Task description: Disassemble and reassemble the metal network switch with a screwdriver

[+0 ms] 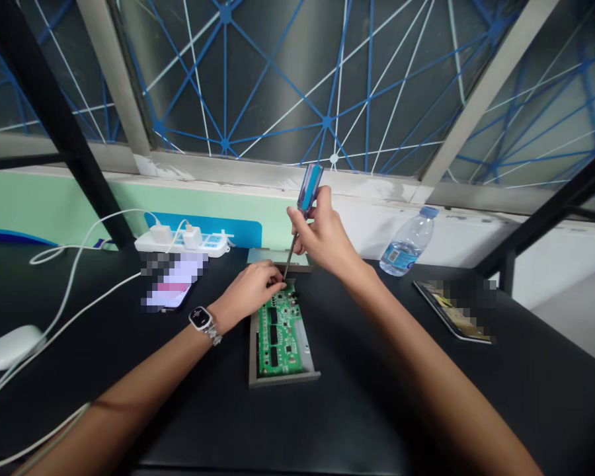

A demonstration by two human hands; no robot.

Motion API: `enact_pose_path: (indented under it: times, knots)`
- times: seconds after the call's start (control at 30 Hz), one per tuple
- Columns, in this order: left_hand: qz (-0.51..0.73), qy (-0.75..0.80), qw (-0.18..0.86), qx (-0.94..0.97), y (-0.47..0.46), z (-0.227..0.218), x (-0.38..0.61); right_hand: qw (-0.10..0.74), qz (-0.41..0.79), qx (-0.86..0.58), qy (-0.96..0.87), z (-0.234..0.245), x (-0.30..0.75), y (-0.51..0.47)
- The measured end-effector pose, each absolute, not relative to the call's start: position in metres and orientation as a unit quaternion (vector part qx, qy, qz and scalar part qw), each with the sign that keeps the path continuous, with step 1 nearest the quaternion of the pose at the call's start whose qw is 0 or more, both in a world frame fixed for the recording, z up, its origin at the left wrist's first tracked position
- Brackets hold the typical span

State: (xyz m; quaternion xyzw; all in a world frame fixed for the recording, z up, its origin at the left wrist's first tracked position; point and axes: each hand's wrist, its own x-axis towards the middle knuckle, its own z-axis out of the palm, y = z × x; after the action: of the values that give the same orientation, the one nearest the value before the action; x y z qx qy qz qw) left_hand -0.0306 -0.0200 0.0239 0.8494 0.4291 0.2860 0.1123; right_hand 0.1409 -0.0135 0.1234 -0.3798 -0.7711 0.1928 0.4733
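My right hand (pixel 322 231) grips a screwdriver (pixel 309 188) with a clear and blue handle, its shaft slanting down to the far end of a green circuit board (pixel 287 330). The board sits in a grey metal casing (pixel 285 380) that lies open on the black table. My left hand (pixel 258 284), with a watch (pixel 201 319) on the wrist, rests over the far left part of the board. Its thumb and fingers are pinched together right at the screwdriver's tip, hiding the tip and whatever they hold. Behind the board lies a flat metal cover (pixel 277 256).
On the left are a lit phone (pixel 176 284), a white power strip (pixel 181 246) with chargers, and a white adapter (pixel 14 347) with loose cables. A water bottle (pixel 407 243) and another phone (pixel 451 311) are on the right. Wall and window bound the black table (pixel 357 410).
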Motion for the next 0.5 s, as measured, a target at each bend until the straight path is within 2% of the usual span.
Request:
enact_pose_path:
  times: [0.3, 0.5]
  knots:
    - [0.231, 0.429, 0.086, 0.869, -0.012, 0.031, -0.021, 0.461, 0.143, -0.406, -0.776, 0.118, 0.142, -0.009]
    - [0.259, 0.425, 0.105, 0.861, -0.008, 0.025, -0.02, 0.456, 0.147, -0.412, -0.775, 0.116, 0.144, -0.007]
